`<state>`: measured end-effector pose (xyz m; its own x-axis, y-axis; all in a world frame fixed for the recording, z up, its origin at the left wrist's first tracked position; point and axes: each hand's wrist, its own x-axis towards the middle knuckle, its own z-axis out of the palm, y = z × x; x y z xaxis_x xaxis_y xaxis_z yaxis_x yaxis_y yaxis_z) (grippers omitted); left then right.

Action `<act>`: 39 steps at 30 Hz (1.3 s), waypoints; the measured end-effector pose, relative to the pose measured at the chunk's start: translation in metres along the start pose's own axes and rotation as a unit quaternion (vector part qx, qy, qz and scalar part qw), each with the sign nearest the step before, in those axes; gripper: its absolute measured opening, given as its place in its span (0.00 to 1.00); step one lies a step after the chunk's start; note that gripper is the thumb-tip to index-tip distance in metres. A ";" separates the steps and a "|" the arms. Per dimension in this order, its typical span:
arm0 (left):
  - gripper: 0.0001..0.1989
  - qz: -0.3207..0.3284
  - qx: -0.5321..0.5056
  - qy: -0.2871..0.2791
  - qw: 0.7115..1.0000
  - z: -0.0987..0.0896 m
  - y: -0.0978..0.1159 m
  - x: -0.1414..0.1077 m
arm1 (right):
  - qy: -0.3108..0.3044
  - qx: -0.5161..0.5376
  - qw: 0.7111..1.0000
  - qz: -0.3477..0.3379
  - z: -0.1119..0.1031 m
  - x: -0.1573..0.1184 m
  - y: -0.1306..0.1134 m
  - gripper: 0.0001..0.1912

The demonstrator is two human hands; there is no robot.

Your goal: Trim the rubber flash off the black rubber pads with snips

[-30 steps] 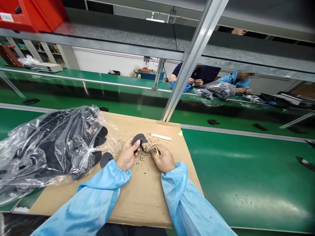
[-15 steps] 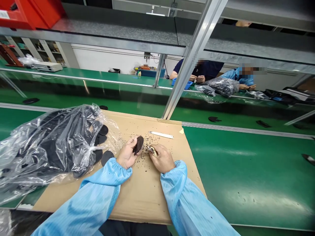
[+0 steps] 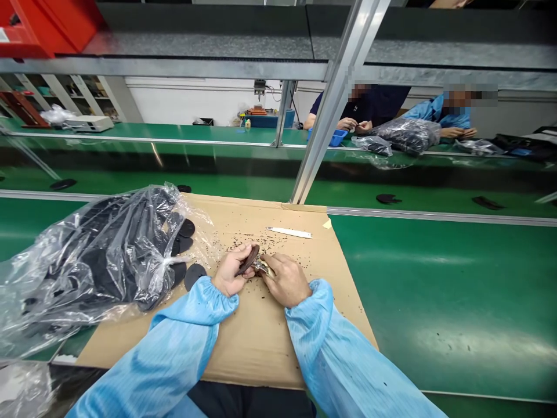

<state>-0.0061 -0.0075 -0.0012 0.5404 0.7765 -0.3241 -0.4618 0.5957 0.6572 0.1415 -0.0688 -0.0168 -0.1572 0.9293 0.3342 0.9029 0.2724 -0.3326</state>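
My left hand (image 3: 232, 271) is closed on a dark round rubber-like disc (image 3: 249, 260), tilted on edge. My right hand (image 3: 287, 280) is wrapped round small shiny metal clippers (image 3: 261, 266), which look like nail clippers. Their metal end meets the right edge of the disc; whether the jaws are closed on it I cannot tell. Small black scraps (image 3: 235, 239) are scattered over the cardboard (image 3: 248, 342) around both hands. Beyond my right hand lies a white slim cutter-like tool (image 3: 289, 232). A loose black disc (image 3: 194, 275) rests left of my left hand.
A clear plastic bag (image 3: 100, 249) full of black discs covers the left side. A metal post (image 3: 333, 110) rises behind the cardboard, and a green bench (image 3: 452, 284) extends right. Two people sit across the benches near a blue bin (image 3: 337, 137). A red bin (image 3: 47, 26) stands on the upper shelf.
My hands have come together: the clippers, apart from the disc before, now meet its edge. The disc has turned more edge-on. The whole view has shifted slightly.
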 end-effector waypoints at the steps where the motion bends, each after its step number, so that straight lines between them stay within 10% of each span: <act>1: 0.10 0.002 0.002 0.000 1.000 0.000 0.000 0.000 | -0.005 -0.003 1.000 0.002 0.000 0.000 0.000 0.15; 18: 0.11 0.050 0.056 0.051 0.996 0.001 -0.006 -0.001 | -0.083 -0.071 0.994 0.028 -0.013 -0.002 -0.012 0.10; 28: 0.11 0.066 -0.080 0.041 0.994 -0.001 0.000 0.003 | 0.053 0.007 0.997 0.061 -0.003 0.001 0.011 0.14; 39: 0.18 0.186 0.001 0.100 0.977 -0.005 -0.006 0.011 | 0.048 0.037 0.998 0.011 -0.005 0.004 0.024 0.18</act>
<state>-0.0008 -0.0015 -0.0127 0.1861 0.9642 -0.1891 -0.5993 0.2639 0.7557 0.1644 -0.0597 -0.0196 -0.0945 0.9082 0.4077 0.8730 0.2724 -0.4045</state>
